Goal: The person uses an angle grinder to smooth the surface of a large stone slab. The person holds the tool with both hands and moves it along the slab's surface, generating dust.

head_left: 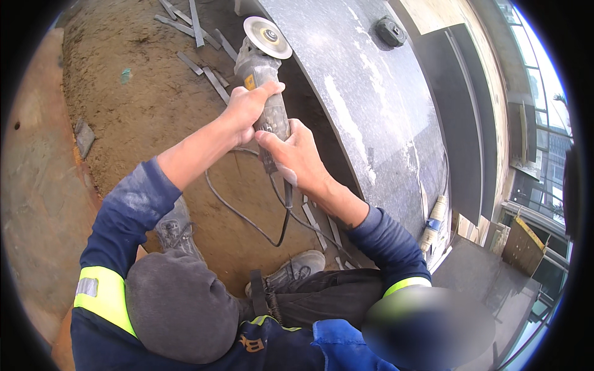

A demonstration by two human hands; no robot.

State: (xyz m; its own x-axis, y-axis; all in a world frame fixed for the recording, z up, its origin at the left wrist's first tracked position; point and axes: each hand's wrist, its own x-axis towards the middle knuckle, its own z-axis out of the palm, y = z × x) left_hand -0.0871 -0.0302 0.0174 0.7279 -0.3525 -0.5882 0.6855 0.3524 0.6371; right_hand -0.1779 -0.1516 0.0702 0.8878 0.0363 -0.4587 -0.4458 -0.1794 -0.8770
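In the head view, the left hand is wrapped around the body of a dusty grey angle grinder, and the right hand grasps its rear handle, with pale dust on the skin. The grinder is held out in front of the person, just beside the long edge of a grey stone slab; its pale round disc points away and overlaps that edge in the picture, but whether the two touch cannot be told. A yellow label with a dark mark sits on the housing ahead of the left hand, and light lettering shows between the hands, partly covered. A black cord runs from the handle and loops over the brown dirt ground. An orange-tan printed emblem marks the dark blue shirt, below a yellow-green reflective band on the left sleeve. On the slab, which bears white streaks, lie a dark rounded object and a yellowish cylinder with a blue band, its print too small to read. Narrow grey strips are scattered on the ground.
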